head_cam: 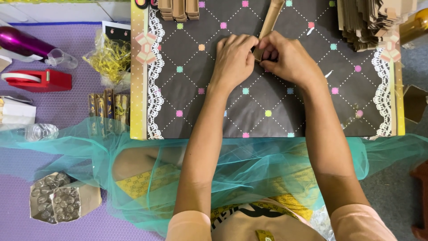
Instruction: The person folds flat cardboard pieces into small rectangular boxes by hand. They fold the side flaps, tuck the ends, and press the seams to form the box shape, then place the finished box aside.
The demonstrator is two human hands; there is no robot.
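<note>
A long narrow brown cardboard box [270, 22] lies on the dark patterned board [223, 102], pointing away from me. My left hand [234, 58] and my right hand [287, 58] both pinch its near end, fingers curled around the cardboard. The near end of the box is hidden under my fingers.
Stacks of flat brown cardboard blanks [370, 22] sit at the far right, folded boxes [178, 9] at the far edge. On the purple mat to the left: a red tape dispenser [38, 80], gold shredded filler [111, 58], small gold packets [109, 107], a carton of small bottles [60, 203]. Teal tulle [249, 165] covers my lap.
</note>
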